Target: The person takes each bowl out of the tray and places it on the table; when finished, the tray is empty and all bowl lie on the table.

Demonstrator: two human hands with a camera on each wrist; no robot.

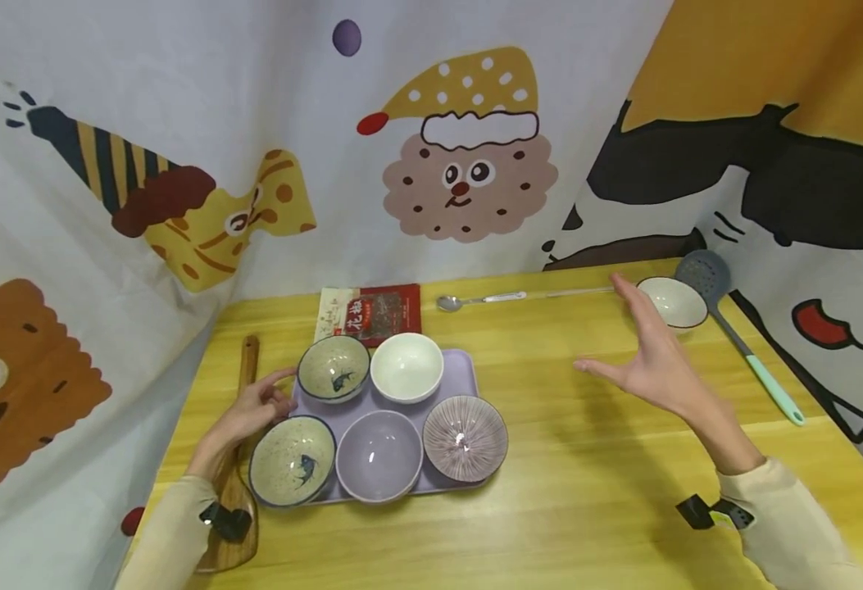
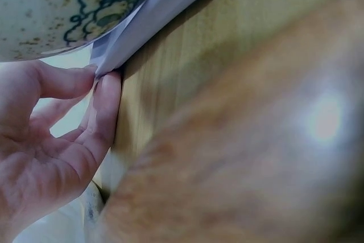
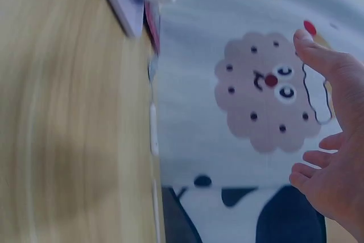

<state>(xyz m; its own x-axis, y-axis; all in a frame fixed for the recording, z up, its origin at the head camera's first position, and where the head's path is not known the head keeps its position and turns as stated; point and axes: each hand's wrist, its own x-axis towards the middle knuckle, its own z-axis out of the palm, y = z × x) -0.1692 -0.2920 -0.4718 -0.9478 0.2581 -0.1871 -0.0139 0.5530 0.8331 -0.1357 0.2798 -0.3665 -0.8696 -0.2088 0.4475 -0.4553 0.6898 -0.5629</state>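
Observation:
My left hand [image 1: 254,407] pinches the left edge of a lilac tray [image 1: 462,373], thumb above and fingers beneath in the left wrist view. On the tray stand two speckled bowls with blue fish, one at the back [image 1: 331,373] and one in front [image 1: 287,467]. Beside them are a white bowl [image 1: 407,367], a plain lilac bowl [image 1: 379,459] and a purple-striped bowl [image 1: 465,438]. My right hand [image 1: 656,369] hovers over the table's right side, thumb and fingers spread wide and holding nothing. Behind its fingers sits a small dark-rimmed white bowl [image 1: 673,303].
A wooden spatula [image 1: 238,512] lies left of the tray, partly under my left forearm. Behind the tray are a red spice packet [image 1: 394,311] and a spoon [image 1: 483,301]. A grey skimmer [image 1: 729,328] with a mint handle lies far right. A printed curtain [image 1: 276,98] hangs behind the table.

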